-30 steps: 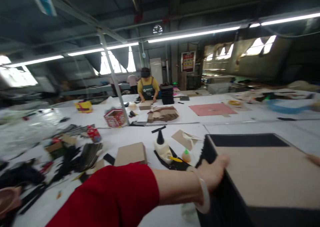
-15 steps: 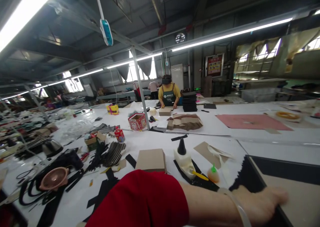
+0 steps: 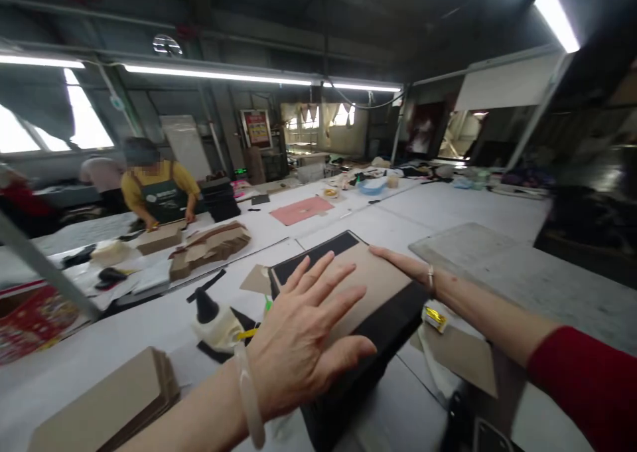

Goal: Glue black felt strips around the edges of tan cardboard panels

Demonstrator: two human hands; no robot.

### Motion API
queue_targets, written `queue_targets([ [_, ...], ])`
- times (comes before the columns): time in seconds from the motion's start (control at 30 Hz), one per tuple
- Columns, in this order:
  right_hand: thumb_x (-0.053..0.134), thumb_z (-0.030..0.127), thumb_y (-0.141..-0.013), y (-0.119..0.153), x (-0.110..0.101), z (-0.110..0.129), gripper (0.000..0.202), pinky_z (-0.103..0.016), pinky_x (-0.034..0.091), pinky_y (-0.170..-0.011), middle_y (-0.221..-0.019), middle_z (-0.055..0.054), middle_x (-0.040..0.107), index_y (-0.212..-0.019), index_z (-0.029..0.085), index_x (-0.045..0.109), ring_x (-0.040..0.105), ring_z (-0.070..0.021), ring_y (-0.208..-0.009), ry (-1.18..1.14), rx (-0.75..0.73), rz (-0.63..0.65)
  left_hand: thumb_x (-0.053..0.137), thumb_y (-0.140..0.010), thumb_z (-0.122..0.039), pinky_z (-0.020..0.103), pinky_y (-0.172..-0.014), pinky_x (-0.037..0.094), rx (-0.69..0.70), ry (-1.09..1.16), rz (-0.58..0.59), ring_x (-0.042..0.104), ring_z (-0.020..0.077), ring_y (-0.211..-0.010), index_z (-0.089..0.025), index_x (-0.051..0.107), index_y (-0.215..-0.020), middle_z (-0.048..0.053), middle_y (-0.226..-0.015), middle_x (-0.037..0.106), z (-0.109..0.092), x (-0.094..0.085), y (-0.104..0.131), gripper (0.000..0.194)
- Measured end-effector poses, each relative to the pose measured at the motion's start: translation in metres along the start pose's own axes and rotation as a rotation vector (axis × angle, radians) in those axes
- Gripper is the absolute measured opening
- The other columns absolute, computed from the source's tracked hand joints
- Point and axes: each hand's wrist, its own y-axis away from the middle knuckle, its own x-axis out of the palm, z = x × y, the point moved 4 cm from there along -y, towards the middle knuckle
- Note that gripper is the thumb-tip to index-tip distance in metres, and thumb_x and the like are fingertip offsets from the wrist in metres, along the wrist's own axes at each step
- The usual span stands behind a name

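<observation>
In the head view, my left hand (image 3: 311,332) is open, its fingers spread over a stack of black pieces (image 3: 401,312) topped by a beige board panel (image 3: 381,276). Whether the left palm touches the top cannot be told. My right hand (image 3: 405,266) lies along the stack's right edge with a finger stretched out; its other fingers are mostly hidden. Just left of the stack are a white glue bottle with a black nozzle (image 3: 206,306) and a yellow-handled tool (image 3: 246,334), partly behind my left hand.
A pile of beige boards (image 3: 104,399) lies at the lower left. Across the white table a co-worker (image 3: 162,190) handles another board pile (image 3: 159,238). A red sheet (image 3: 302,210) lies farther back. Right of the stack are a gold wrapper (image 3: 434,318) and a loose board (image 3: 465,359). A metal post (image 3: 44,259) stands left.
The view has swung right. My left hand has gone from the stack's left edge to spread over its top. My right hand and arm have come into view at the right edge.
</observation>
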Motion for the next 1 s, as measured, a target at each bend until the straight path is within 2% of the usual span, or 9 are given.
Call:
queue_targets([
  [0.1, 0.047, 0.058, -0.09, 0.001, 0.002, -0.008, 0.054, -0.033, 0.056, -0.065, -0.089, -0.017, 0.069, -0.101, 0.008, 0.063, 0.067, -0.0228, -0.069, -0.093, 0.134, 0.158, 0.047, -0.078, -0.066, 0.055, -0.111, 0.024, 0.07, -0.03, 0.145, 0.03, 0.0341, -0.135, -0.03, 0.053, -0.124, 0.007, -0.144, 0.042, -0.016, 0.016, -0.017, 0.058],
  [0.23, 0.054, 0.056, -0.087, -0.009, 0.002, -0.009, 0.048, -0.033, 0.057, -0.064, -0.084, -0.015, 0.069, -0.094, 0.009, 0.063, 0.067, -0.0235, -0.069, -0.162, 0.098, 0.136, 0.059, -0.072, -0.06, 0.055, -0.099, 0.039, 0.079, -0.184, 0.236, 0.044, 0.0355, -0.122, -0.026, 0.056, -0.115, 0.011, -0.132, 0.051, -0.015, 0.038, -0.026, 0.055],
  [0.43, 0.068, 0.053, -0.078, -0.017, -0.029, -0.011, 0.041, -0.033, 0.057, -0.062, -0.076, -0.009, 0.068, -0.083, 0.013, 0.062, 0.066, -0.024, -0.07, -0.292, -0.126, -0.097, 0.058, -0.077, -0.047, 0.051, -0.105, 0.034, 0.078, -0.286, 0.223, 0.037, 0.031, -0.127, -0.027, 0.053, -0.114, 0.009, -0.135, 0.045, -0.009, 0.047, -0.025, 0.043],
  [0.53, 0.069, 0.048, -0.076, -0.013, -0.057, -0.04, 0.031, -0.024, 0.054, -0.064, -0.077, -0.002, 0.065, -0.077, 0.019, 0.058, 0.063, -0.0168, -0.072, -0.367, -0.327, -0.343, 0.056, -0.077, -0.047, 0.05, -0.107, 0.032, 0.089, -0.303, 0.221, 0.035, 0.0298, -0.128, -0.028, 0.05, -0.115, 0.007, -0.137, 0.044, -0.007, 0.051, -0.024, 0.042],
  [0.63, 0.069, 0.046, -0.069, 0.003, -0.083, -0.116, 0.032, -0.02, 0.051, -0.061, -0.061, 0.005, 0.056, -0.066, 0.023, 0.047, 0.058, -0.0126, -0.063, -0.425, -0.44, -0.664, 0.056, -0.077, -0.047, 0.05, -0.106, 0.032, 0.092, -0.318, 0.208, 0.036, 0.0289, -0.128, -0.03, 0.049, -0.115, 0.006, -0.137, 0.043, -0.006, 0.053, -0.024, 0.042],
  [0.73, 0.067, 0.049, -0.055, 0.018, -0.088, -0.226, 0.038, -0.026, 0.046, -0.045, -0.043, 0.007, 0.041, -0.054, 0.025, 0.038, 0.047, -0.014, -0.044, -0.419, -0.319, -0.84, 0.055, -0.078, -0.048, 0.05, -0.106, 0.034, 0.091, -0.327, 0.198, 0.036, 0.0278, -0.128, -0.031, 0.048, -0.115, 0.005, -0.136, 0.043, -0.005, 0.055, -0.025, 0.041],
  [0.87, 0.064, 0.049, -0.041, 0.036, -0.068, -0.364, 0.039, -0.03, 0.04, -0.04, -0.035, 0.004, 0.038, -0.044, 0.026, 0.032, 0.044, -0.0164, -0.039, -0.351, -0.043, -0.982, 0.053, -0.08, -0.047, 0.048, -0.106, 0.033, 0.097, -0.343, 0.195, 0.035, 0.0257, -0.128, -0.032, 0.047, -0.116, 0.003, -0.136, 0.043, -0.005, 0.055, -0.024, 0.04],
  [0.93, 0.066, 0.048, -0.037, 0.04, -0.051, -0.407, 0.037, -0.034, 0.047, -0.051, -0.042, 0.002, 0.047, -0.049, 0.026, 0.038, 0.056, -0.0247, -0.054, -0.329, 0.034, -0.988, 0.052, -0.081, -0.048, 0.048, -0.107, 0.033, 0.101, -0.358, 0.189, 0.034, 0.0251, -0.128, -0.032, 0.047, -0.116, 0.003, -0.137, 0.042, -0.004, 0.055, -0.023, 0.04],
  [1.0, 0.066, 0.051, -0.037, 0.039, -0.033, -0.434, 0.04, -0.038, 0.051, -0.067, -0.054, -0.001, 0.057, -0.057, 0.025, 0.044, 0.062, -0.0318, -0.077, -0.331, 0.075, -0.937, 0.05, -0.082, -0.051, 0.048, -0.107, 0.032, 0.108, -0.372, 0.186, 0.035, 0.0249, -0.128, -0.032, 0.047, -0.117, 0.003, -0.137, 0.042, -0.004, 0.056, -0.022, 0.04],
])
